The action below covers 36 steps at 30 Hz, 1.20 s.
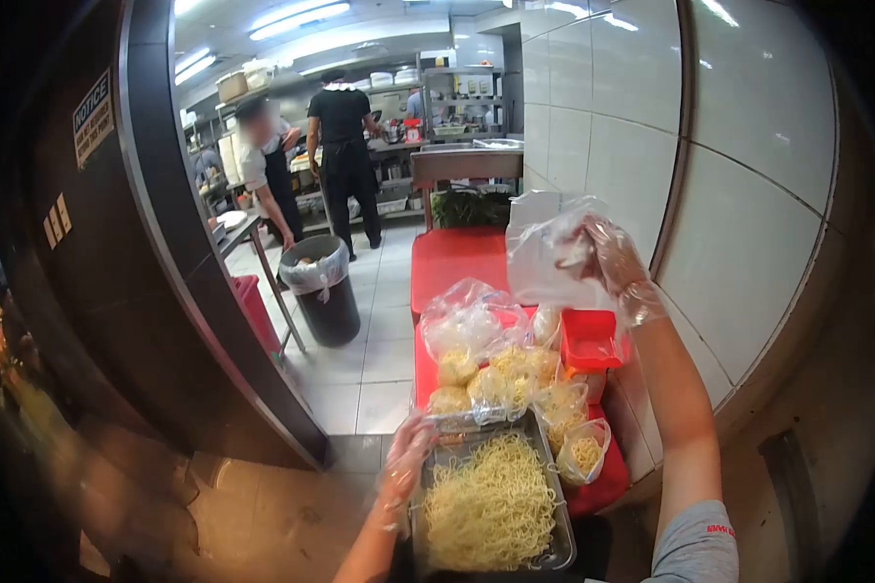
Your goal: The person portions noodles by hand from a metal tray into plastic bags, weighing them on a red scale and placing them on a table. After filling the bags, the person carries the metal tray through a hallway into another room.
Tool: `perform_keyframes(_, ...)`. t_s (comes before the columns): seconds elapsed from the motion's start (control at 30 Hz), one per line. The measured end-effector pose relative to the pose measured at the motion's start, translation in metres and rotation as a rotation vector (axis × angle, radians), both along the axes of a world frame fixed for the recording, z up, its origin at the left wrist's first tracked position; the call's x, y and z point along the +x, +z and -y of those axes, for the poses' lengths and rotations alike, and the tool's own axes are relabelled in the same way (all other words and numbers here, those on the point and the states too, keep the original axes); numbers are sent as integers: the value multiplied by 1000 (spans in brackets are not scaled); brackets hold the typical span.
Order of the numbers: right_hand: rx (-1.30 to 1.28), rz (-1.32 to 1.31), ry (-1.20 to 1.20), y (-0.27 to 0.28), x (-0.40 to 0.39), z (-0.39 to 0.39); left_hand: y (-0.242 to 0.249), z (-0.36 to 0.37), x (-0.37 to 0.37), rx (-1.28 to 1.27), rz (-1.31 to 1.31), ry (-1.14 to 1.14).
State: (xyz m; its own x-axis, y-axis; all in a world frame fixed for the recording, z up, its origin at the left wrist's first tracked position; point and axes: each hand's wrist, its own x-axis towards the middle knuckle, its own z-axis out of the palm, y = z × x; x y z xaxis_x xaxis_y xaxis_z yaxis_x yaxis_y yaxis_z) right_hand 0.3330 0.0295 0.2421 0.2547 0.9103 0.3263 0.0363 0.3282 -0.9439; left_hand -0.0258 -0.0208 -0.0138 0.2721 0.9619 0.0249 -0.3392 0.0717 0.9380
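My right hand (612,257), in a clear plastic glove, is raised at the right with its fingers closed on a clear plastic bag (554,255). My left hand (411,455), gloved too, is beside the upper left corner of a metal tray (562,544); its fingers look loosely extended, with nothing visible in them. Loose yellow noodles (491,500) fill much of that tray. Behind it sit several knotted bags of noodles (496,384), and more bagged noodles (583,455) lie along its right side.
A red basket (590,335) and a pile of clear bags (472,316) share the red surface (457,262). A tiled wall (758,165) rises close on the right. Beyond the doorway stand a lined bin (326,301) and two people (343,146) in the kitchen.
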Motion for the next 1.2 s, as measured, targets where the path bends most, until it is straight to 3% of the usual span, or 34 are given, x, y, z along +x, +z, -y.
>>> perform_keyframes(0.07,-67,-259,99,-15,-17,25,-25,-16,23,271,-38,-9)
perform_keyframes(0.13,-119,-497,120,-34,-39,46,-3,-8,39,360,-104,19)
perform_keyframes(0.23,-223,-469,240,-85,-36,57,28,6,52,278,138,-48)
perform_keyframes(0.33,-315,-630,306,-116,-59,69,49,19,51,393,166,-78)
perform_keyframes(0.4,-352,-738,286,-130,-77,76,36,10,42,265,-66,33)
perform_keyframes(0.43,-404,-570,241,-140,-74,77,24,3,39,199,-181,88)
perform_keyframes(0.47,-451,-401,199,-153,-67,75,6,-3,41,246,84,169)
perform_keyframes(0.53,-418,47,73,-146,-75,86,12,0,36,246,69,263)
perform_keyframes(0.6,190,688,-292,-146,-85,87,18,6,30,240,-53,387)
perform_keyframes(0.67,500,1126,-416,-147,-111,96,17,8,31,245,-69,412)
perform_keyframes(0.7,484,1253,-356,-149,-139,108,16,9,32,244,-82,420)
perform_keyframes(0.77,432,1339,-237,-168,-158,117,16,14,37,292,-55,353)
perform_keyframes(0.83,387,1263,-135,-226,-155,91,16,16,39,407,-65,375)
perform_keyframes(0.9,88,968,-114,-259,-135,59,22,11,26,600,-111,498)
perform_keyframes(0.93,137,1000,-160,-224,-132,69,26,7,9,881,-506,555)
perform_keyframes(1.0,302,975,-177,-191,-132,74,27,13,-9,1087,-704,292)
perform_keyframes(1.03,255,971,-131,-194,-131,70,26,16,-13,1186,-797,152)
perform_keyframes(1.1,158,962,-38,-203,-129,64,21,13,-15,1131,-884,207)
perform_keyframes(1.17,-175,871,288,-209,-133,62,10,8,-18,1014,-992,282)
perform_keyframes(1.2,-339,812,450,-212,-135,62,11,14,-19,833,-1309,152)
